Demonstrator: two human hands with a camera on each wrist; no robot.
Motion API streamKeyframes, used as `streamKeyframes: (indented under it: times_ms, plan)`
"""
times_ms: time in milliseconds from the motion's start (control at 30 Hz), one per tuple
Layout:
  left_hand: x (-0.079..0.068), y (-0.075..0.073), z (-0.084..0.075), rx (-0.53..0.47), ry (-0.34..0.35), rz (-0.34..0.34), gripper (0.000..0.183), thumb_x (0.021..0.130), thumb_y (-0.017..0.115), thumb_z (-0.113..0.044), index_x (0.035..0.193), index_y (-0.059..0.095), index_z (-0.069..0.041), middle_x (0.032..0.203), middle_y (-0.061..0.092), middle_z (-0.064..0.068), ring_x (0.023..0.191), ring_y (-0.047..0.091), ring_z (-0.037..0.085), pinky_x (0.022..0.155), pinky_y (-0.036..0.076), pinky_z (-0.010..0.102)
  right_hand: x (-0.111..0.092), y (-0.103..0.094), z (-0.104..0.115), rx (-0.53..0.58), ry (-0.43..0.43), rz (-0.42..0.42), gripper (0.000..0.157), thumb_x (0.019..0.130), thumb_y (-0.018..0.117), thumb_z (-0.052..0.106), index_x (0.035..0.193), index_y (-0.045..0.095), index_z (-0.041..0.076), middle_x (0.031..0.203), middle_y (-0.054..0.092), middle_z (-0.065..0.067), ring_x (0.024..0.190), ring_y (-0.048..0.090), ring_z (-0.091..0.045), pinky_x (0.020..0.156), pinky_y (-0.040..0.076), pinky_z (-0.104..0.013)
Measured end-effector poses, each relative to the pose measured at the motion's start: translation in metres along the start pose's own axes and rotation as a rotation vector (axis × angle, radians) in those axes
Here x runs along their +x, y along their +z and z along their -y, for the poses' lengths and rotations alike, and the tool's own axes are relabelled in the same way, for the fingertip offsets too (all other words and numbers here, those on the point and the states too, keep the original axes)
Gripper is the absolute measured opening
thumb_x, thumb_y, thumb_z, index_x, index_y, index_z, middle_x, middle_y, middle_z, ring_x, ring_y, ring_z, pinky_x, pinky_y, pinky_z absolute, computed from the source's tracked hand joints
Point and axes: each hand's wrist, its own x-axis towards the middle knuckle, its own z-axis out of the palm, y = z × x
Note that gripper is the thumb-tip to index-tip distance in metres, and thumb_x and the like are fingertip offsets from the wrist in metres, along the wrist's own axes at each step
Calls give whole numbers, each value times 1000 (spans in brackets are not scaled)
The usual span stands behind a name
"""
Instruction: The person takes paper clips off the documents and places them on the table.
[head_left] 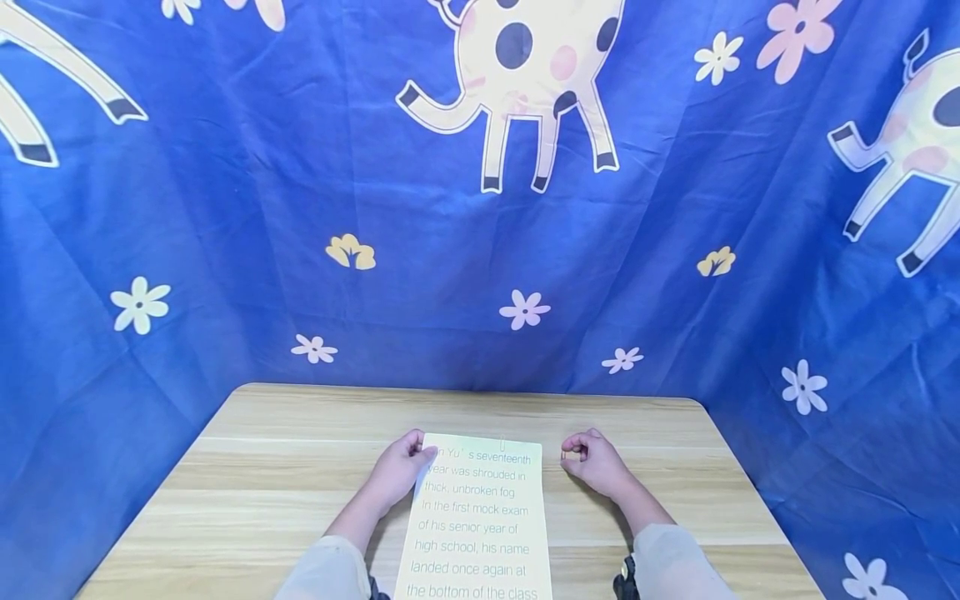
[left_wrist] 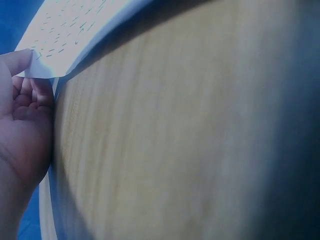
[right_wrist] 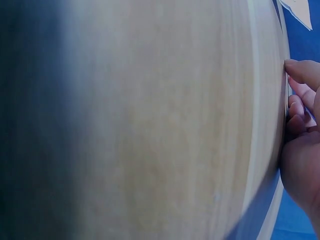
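A pale yellow sheet of paper [head_left: 480, 517] with large printed lines lies on the table. My left hand [head_left: 407, 467] pinches its upper left corner; in the left wrist view, the thumb of that hand [left_wrist: 25, 115] lies over the printed side of the paper [left_wrist: 65, 35]. One thin paper clip [head_left: 502, 444] sits on the sheet's top edge. To the right, apart from the paper, my right hand [head_left: 597, 467] pinches a small thin paper clip [head_left: 563, 455] between thumb and forefinger. In the right wrist view, this hand [right_wrist: 302, 125] shows its thumb and curled fingers, the clip not discernible.
The light wooden table [head_left: 285, 467] extends on both sides of the sheet, its far edge close beyond the hands. A blue curtain [head_left: 420, 308] with cows and flowers hangs behind it and along the sides.
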Motion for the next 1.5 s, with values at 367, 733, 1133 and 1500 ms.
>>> streamKeyframes:
  times_ms: [367,733,1133,1500]
  plan:
    - [0,0,1,-3,1,-2,18,107,66,-20,96,55,-10,83,49,-2,78,49,17,71,43,28,3,-2,-7,96,52,23,22,89,87,9,109,78,9,103,60,-3,89,53,-14,78,46,-21]
    - [-1,0,0,0,5,-11,19,107,66,-20,96,55,-11,83,49,-2,77,49,17,71,43,28,0,-9,-2,236,159,-34,22,107,65,13,124,76,4,133,74,-16,131,66,-36,116,51,-53]
    - [0,0,2,-1,-3,-4,21,107,66,-21,95,52,-11,82,48,-2,78,48,17,72,42,29,4,-11,1,542,255,-113,29,108,61,8,132,65,-9,100,66,-7,88,61,-14,76,53,-23]
    - [0,-1,2,-15,-5,-5,24,107,66,-22,92,50,-12,81,46,-1,77,48,18,70,41,29,5,18,63,337,-18,-163,25,101,67,2,127,70,1,114,69,-12,102,64,-19,86,57,-27]
